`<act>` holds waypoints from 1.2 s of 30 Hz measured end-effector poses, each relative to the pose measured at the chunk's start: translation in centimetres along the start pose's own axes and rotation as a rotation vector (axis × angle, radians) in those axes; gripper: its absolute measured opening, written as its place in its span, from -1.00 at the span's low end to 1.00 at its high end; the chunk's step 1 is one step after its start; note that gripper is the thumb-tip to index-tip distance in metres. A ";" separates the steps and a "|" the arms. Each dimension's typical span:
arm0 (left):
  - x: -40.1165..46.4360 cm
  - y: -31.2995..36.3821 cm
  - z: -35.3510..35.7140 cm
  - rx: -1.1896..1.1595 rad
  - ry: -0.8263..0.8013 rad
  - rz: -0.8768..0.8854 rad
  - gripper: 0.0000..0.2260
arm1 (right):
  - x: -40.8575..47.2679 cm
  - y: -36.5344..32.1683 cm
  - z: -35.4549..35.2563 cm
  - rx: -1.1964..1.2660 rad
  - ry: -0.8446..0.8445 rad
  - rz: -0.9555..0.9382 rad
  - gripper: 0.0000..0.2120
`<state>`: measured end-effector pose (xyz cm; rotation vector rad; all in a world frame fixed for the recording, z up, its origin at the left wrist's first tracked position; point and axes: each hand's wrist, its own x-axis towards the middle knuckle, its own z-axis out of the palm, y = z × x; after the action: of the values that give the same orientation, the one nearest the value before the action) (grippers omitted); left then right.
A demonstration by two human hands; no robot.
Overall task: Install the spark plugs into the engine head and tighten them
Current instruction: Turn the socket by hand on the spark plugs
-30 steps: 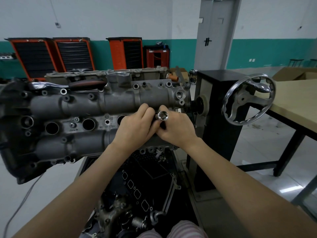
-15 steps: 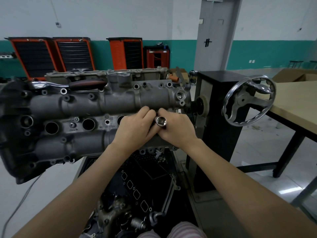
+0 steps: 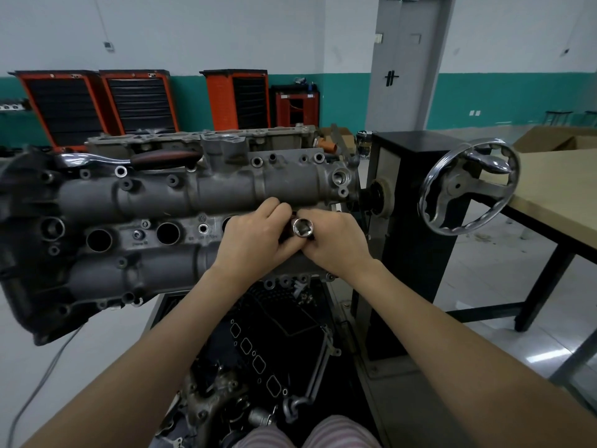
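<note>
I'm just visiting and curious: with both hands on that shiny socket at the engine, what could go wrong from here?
The socket is turned by fingers alone, with the left hand and right hand hiding the hole, so a plug might start crooked unnoticed. The ratchet lies loose on top of the engine head and could perhaps slide off if the head is bumped.

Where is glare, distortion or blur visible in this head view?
Head view: glare on the chrome handwheel and the shiny metal socket between both hands; wide-angle bending tilts the orange tool cabinets; the forearms at the bottom edge look soft.
</note>
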<state>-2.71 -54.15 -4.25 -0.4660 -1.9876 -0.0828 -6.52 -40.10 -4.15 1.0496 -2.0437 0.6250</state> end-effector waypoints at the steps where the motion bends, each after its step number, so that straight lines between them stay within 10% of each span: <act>1: 0.0 0.0 0.0 0.010 -0.006 0.003 -0.70 | 0.0 0.0 0.1 -0.003 0.014 -0.002 -0.87; 36: 0.0 0.4 -0.6 -0.133 -0.066 -0.042 -0.74 | -0.1 0.1 0.3 -0.024 0.058 -0.013 -0.87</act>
<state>-2.05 -53.93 -4.00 -0.5181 -2.0649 -0.2303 -6.70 -40.16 -4.44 1.0182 -1.9887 0.6156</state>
